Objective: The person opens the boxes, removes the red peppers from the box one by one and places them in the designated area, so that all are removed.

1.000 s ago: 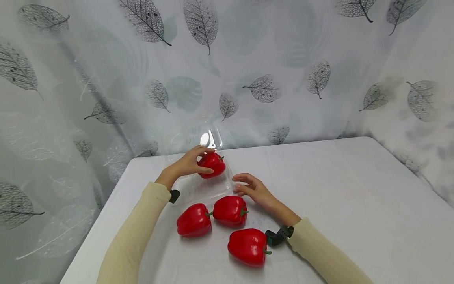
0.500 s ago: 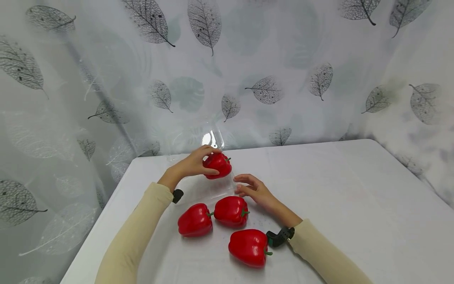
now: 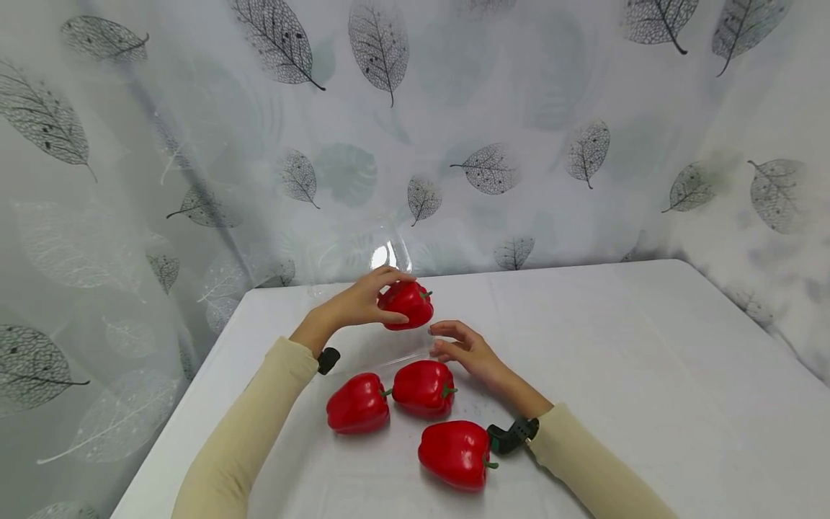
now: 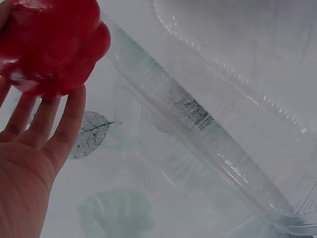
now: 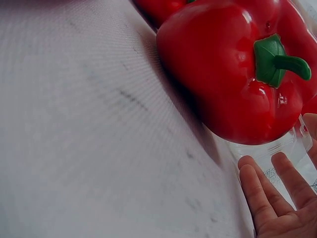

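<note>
My left hand (image 3: 359, 301) grips a red bell pepper (image 3: 411, 306) between thumb and fingers, above a clear plastic clamshell box (image 3: 395, 362). In the left wrist view the fingertips press against the pepper (image 4: 54, 44), beside the clear box (image 4: 198, 144). My right hand (image 3: 470, 353) lies by the box's right edge with relaxed fingers and holds nothing; whether it touches the edge I cannot tell. Two bell peppers (image 3: 359, 404) (image 3: 424, 389) lie in front of the box. A third pepper (image 3: 456, 455) sits closer, near the right wrist.
The box's transparent lid (image 3: 357, 252) stands raised at the back, against a leaf-patterned curtain (image 3: 493, 94). A white cloth covers the table (image 3: 583, 346). Black wrist cameras (image 3: 512, 435) are strapped to both wrists.
My left hand has carried the pepper to the right over the box, and it now looks lifted. The right hand and the other peppers have stayed put.
</note>
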`<state>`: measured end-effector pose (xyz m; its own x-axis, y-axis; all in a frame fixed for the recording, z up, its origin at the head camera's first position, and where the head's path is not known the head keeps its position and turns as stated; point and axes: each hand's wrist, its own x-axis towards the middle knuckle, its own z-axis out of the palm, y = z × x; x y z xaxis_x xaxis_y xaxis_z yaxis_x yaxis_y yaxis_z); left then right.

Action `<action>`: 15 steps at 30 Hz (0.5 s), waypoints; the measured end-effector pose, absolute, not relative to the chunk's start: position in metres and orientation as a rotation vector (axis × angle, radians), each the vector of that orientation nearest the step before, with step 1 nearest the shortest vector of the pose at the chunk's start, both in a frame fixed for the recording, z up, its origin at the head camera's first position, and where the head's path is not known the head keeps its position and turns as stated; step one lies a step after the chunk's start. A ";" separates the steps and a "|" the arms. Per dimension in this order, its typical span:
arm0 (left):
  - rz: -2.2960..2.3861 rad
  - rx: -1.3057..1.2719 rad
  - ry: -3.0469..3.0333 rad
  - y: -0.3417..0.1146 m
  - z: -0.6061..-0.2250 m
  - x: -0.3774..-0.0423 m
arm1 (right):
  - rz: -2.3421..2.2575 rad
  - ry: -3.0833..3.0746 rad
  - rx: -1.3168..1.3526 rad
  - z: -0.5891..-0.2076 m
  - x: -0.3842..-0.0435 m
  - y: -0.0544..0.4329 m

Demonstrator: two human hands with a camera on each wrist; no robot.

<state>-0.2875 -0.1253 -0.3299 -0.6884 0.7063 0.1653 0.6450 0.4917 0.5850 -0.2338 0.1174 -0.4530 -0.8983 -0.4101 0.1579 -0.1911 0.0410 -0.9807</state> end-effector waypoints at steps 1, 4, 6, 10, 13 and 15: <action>0.967 1.195 2.632 -0.125 -0.329 -0.287 | -1.971 2.137 -0.627 -0.453 -0.234 0.117; 0.976 1.202 2.631 -0.126 -0.327 -0.284 | -1.972 2.132 -0.627 -0.454 -0.233 0.117; 0.984 1.209 2.629 -0.127 -0.325 -0.282 | -1.974 2.133 -0.627 -0.454 -0.233 0.117; 0.995 1.232 2.627 -0.127 -0.323 -0.279 | -1.971 2.144 -0.620 -0.454 -0.234 0.117; 0.986 1.260 2.634 -0.128 -0.321 -0.275 | -1.971 2.147 -0.616 -0.455 -0.235 0.117; 0.977 1.274 2.639 -0.129 -0.320 -0.271 | -1.972 2.147 -0.614 -0.455 -0.235 0.117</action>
